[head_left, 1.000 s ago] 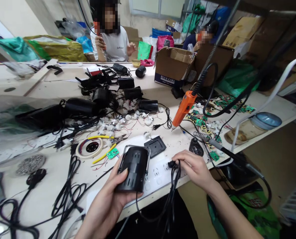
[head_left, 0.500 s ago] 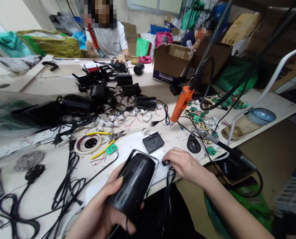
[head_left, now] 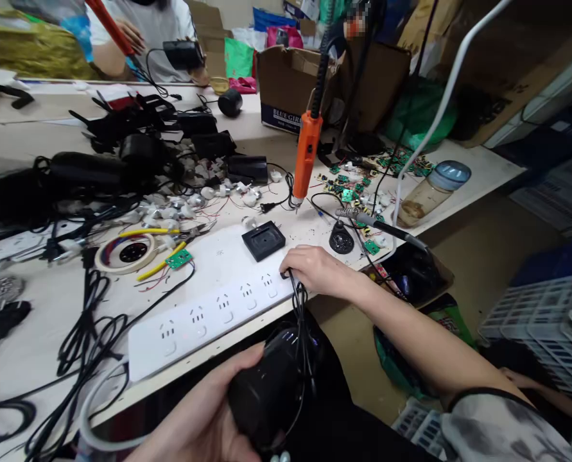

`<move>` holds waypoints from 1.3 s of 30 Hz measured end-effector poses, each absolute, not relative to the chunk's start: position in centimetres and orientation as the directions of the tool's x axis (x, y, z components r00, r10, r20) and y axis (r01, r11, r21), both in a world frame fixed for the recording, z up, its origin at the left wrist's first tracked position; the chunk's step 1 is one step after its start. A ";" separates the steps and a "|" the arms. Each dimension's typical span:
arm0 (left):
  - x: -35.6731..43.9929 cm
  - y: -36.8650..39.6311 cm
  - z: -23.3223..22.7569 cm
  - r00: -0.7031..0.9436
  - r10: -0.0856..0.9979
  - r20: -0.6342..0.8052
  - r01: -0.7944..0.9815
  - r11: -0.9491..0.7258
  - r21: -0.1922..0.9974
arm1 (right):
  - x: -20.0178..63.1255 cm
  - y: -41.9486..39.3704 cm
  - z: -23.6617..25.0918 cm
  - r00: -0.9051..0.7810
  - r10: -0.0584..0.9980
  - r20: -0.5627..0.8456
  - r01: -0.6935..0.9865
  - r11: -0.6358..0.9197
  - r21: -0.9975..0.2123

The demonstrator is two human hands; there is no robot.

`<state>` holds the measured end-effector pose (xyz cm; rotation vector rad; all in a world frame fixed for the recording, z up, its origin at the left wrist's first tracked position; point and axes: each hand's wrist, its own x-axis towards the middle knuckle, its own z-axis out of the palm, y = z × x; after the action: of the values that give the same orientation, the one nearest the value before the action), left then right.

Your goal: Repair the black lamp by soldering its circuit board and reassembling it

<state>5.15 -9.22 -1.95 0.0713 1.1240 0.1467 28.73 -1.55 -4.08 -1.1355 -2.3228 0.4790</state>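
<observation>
- Left hand low, below counter edge; fingers wrapped tight round black housing, held off the counter, near the body.
- Black cord running up from housing, over counter edge, to right hand.
- Right hand on counter at far-right end of white power strip; fingers pinched together on black plug at the strip's last socket. Can't tell if plug fully seated.
- Strip lying diagonal along front edge, approx. six sockets showing, white lead curling off its left end.
- Just behind right hand: black square plate flat on counter; black round base to its right.
- Orange tool hanging upright on coiled cable, tip just above counter, behind the plate.
- Left-centre: tape roll, yellow-handled pliers, small green PCB beside them.
- Further back: heap of black housings, cords, small white parts.
- Right side: green boards scattered, jar w/ blue lid near edge.
- Cardboard box at back; another person at far side of counter, holding a black unit.
</observation>
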 end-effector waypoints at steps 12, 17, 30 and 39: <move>14.7 -8.0 -9.0 0.363 0.032 -0.931 0.162 0.982 0.097 | 30.9 -16.7 -14.1 0.544 0.833 0.100 0.485 -0.215 -0.848; 15.4 -8.2 -9.7 0.301 0.071 -0.951 0.234 0.961 0.146 | 29.8 -17.1 -19.2 0.511 0.837 -0.198 0.213 -0.347 -0.913; 16.0 -7.7 -11.1 0.260 0.174 -0.950 0.260 0.935 0.242 | 29.3 -13.7 -17.8 0.629 0.768 -0.123 0.258 -0.355 -0.898; 16.1 -7.8 -11.4 0.284 0.191 -0.940 0.253 0.930 0.265 | 28.0 -16.3 -17.1 0.619 0.785 0.018 0.352 -0.257 -0.900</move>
<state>16.10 -7.76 -11.37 0.4007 1.2926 -0.0429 28.02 -16.32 -17.12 -1.8538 -0.9121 0.5482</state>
